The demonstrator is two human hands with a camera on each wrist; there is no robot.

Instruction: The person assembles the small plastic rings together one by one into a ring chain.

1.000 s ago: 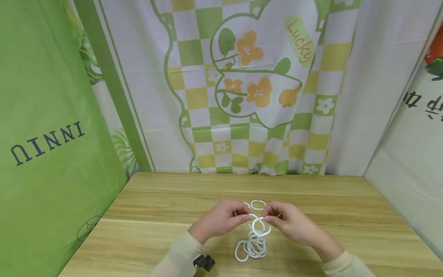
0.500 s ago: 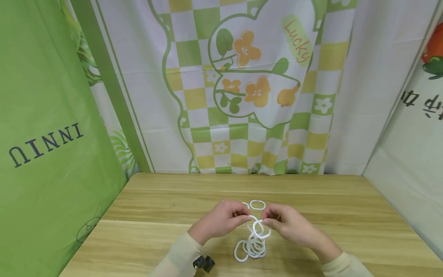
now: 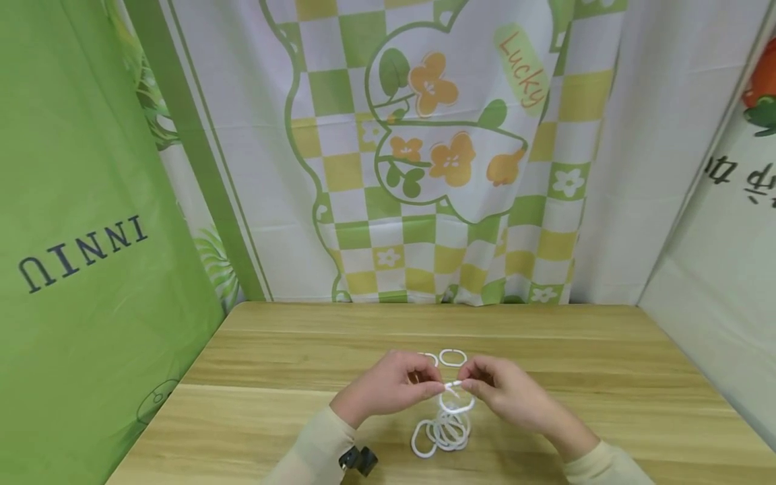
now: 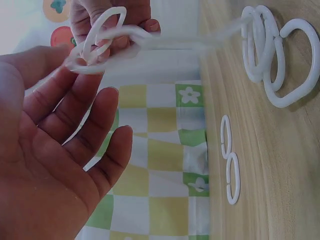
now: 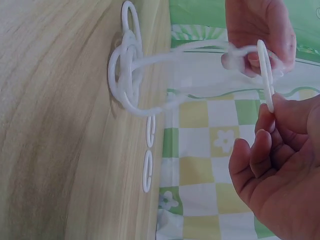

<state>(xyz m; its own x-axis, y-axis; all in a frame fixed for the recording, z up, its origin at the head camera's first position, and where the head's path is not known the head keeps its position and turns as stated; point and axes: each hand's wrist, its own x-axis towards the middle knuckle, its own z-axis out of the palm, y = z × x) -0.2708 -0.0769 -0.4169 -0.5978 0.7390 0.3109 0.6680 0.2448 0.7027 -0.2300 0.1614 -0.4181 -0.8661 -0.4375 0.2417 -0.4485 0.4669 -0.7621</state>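
The thumb and fingertips of my left hand (image 3: 391,384) pinch a white plastic chain link (image 4: 82,68), blurred in the left wrist view. Facing it, my right hand (image 3: 509,394) pinches another white link (image 5: 265,75), seen nearly edge-on in the right wrist view. The two held links cross or touch between my fingertips; whether they are hooked together cannot be told. From the left hand's link, more joined links hang down to a heap of white links (image 4: 280,103) on the table. My other left fingers are loosely spread.
Two loose white links, one (image 4: 236,180) beside the other (image 4: 223,135), lie on the wooden table (image 3: 273,417) beyond my hands. A black device (image 3: 359,461) sits at my left wrist. Patterned curtains (image 3: 412,232) hang behind the table.
My left fingertips have moved slightly right, closer to the right hand. The held links have turned, and the right one now lies lower and flatter. Both hands keep their pinch.
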